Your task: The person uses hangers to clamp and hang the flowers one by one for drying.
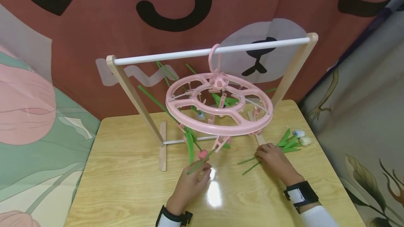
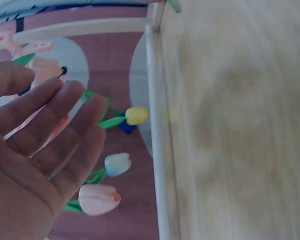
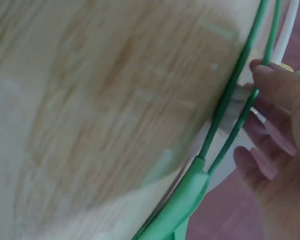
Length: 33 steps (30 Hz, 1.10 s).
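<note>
A pink round clip hanger (image 1: 217,129) hangs by its hook from a white rod, with artificial tulips in its clips. My left hand (image 1: 190,183) is just below its front edge, beside a red tulip (image 1: 203,155) and a green stem (image 1: 202,163) that runs down from a front clip (image 1: 221,143). Its fingers look loosely extended in the left wrist view. On the table at right lie a white tulip (image 1: 305,141) and a bluish-white tulip (image 1: 298,133). My right hand (image 1: 276,160) pinches a green stem (image 3: 249,102) there; which flower it belongs to, I cannot tell.
The wooden stand's left upright (image 1: 135,99) and right upright (image 1: 293,69) carry the white rod (image 1: 176,55). Its low crossbar (image 2: 157,150) and feet rest on the wooden table (image 1: 126,185). Yellow (image 2: 137,115), bluish-white (image 2: 118,164) and pink (image 2: 97,199) tulips hang upside down.
</note>
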Available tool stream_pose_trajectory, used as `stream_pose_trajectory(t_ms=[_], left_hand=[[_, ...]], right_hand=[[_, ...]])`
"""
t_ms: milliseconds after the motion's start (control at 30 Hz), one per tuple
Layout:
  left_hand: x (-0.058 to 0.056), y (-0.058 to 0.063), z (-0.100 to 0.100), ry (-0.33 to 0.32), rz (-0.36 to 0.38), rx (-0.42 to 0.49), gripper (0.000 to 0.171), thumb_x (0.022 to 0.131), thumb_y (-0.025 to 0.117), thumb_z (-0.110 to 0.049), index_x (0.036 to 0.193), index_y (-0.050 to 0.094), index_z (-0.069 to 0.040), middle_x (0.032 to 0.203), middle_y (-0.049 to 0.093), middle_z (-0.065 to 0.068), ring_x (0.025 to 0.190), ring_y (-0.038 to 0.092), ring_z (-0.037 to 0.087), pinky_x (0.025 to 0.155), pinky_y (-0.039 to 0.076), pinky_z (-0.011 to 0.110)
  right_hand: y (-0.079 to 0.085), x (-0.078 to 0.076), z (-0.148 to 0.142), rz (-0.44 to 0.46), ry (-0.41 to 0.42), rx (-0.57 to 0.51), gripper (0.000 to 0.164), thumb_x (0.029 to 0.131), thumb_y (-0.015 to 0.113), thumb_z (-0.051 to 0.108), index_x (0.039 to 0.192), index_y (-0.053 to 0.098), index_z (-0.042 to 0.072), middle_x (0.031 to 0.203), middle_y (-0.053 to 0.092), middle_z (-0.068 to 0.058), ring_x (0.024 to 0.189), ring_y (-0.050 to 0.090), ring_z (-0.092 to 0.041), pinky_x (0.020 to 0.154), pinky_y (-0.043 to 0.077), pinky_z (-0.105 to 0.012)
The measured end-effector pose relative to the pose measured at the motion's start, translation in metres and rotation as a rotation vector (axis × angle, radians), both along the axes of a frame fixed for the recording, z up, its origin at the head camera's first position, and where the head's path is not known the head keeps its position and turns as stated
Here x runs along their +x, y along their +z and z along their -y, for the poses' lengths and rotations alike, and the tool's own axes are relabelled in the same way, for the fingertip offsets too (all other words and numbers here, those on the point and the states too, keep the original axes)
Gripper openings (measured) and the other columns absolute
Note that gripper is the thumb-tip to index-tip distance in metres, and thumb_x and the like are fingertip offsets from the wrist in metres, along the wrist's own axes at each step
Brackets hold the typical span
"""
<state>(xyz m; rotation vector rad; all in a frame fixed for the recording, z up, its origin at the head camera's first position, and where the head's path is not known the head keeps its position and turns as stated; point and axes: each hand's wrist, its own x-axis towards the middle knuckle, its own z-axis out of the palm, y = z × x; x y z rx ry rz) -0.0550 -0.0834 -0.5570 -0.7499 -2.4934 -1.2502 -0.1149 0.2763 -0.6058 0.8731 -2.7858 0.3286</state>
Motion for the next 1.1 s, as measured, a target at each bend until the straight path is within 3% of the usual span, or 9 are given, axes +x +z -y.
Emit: stream_pose_trajectory(t_ms=[167, 333, 533, 700, 833, 967, 1100], left_hand=[[0.012, -0.001, -0.01, -0.056, 0.086, -0.112, 0.011, 0.097, 0.069, -0.011, 0.106, 0.072, -0.007, 0.1, 0.076, 0.004, 0.09, 0.074, 0.017, 0.074, 0.061, 0.021], [0.018, 0.004, -0.022, -0.092, -0.034, -0.256, 0.017, 0.096, 0.071, -0.016, 0.111, 0.073, -0.009, 0.102, 0.074, 0.001, 0.093, 0.072, 0.015, 0.08, 0.061, 0.023], [0.021, 0.017, -0.036, -0.062, -0.202, -0.353, 0.025, 0.09, 0.077, -0.017, 0.113, 0.073, -0.009, 0.106, 0.075, 0.002, 0.099, 0.073, 0.015, 0.086, 0.062, 0.027], [0.022, 0.021, -0.044, -0.025, -0.246, -0.396, 0.028, 0.088, 0.079, -0.019, 0.115, 0.073, -0.011, 0.107, 0.074, 0.0, 0.099, 0.071, 0.014, 0.086, 0.061, 0.027], [0.021, 0.021, -0.049, -0.008, -0.284, -0.452, 0.031, 0.086, 0.081, -0.018, 0.115, 0.073, -0.01, 0.108, 0.073, 0.001, 0.101, 0.07, 0.015, 0.086, 0.061, 0.027], [0.02, 0.018, -0.055, 0.025, -0.337, -0.545, 0.032, 0.085, 0.081, -0.013, 0.116, 0.072, -0.008, 0.108, 0.071, 0.002, 0.097, 0.069, 0.015, 0.078, 0.06, 0.025], [0.019, 0.016, -0.058, 0.046, -0.342, -0.589, 0.034, 0.081, 0.081, -0.002, 0.113, 0.073, -0.006, 0.099, 0.071, 0.001, 0.085, 0.067, 0.013, 0.068, 0.057, 0.021]], right_hand=[[0.005, 0.002, 0.0, -0.019, 0.031, 0.005, 0.031, 0.08, 0.073, -0.009, 0.104, 0.076, 0.012, 0.104, 0.069, -0.004, 0.099, 0.061, -0.023, 0.084, 0.057, -0.041], [0.018, 0.006, 0.004, -0.057, 0.112, -0.046, 0.043, 0.075, 0.076, -0.015, 0.11, 0.075, 0.009, 0.108, 0.067, -0.007, 0.099, 0.063, -0.022, 0.082, 0.059, -0.039], [0.037, 0.013, 0.022, -0.14, 0.165, -0.034, 0.033, 0.079, 0.075, -0.005, 0.108, 0.076, 0.011, 0.105, 0.068, -0.005, 0.097, 0.065, -0.022, 0.079, 0.059, -0.038], [0.052, 0.024, 0.043, -0.197, 0.227, -0.04, 0.026, 0.084, 0.065, 0.005, 0.106, 0.076, 0.012, 0.103, 0.068, -0.001, 0.094, 0.065, -0.019, 0.077, 0.059, -0.036], [0.06, 0.033, 0.058, -0.213, 0.253, -0.039, 0.028, 0.08, 0.074, 0.003, 0.106, 0.076, 0.013, 0.102, 0.069, 0.001, 0.092, 0.064, -0.015, 0.075, 0.058, -0.032], [0.063, 0.042, 0.073, -0.221, 0.275, -0.048, 0.034, 0.076, 0.079, 0.002, 0.108, 0.076, 0.012, 0.102, 0.07, 0.003, 0.092, 0.064, -0.014, 0.077, 0.059, -0.031], [0.063, 0.047, 0.086, -0.236, 0.295, -0.046, 0.031, 0.08, 0.07, 0.003, 0.109, 0.076, 0.01, 0.101, 0.069, 0.002, 0.092, 0.063, -0.014, 0.081, 0.059, -0.029]])
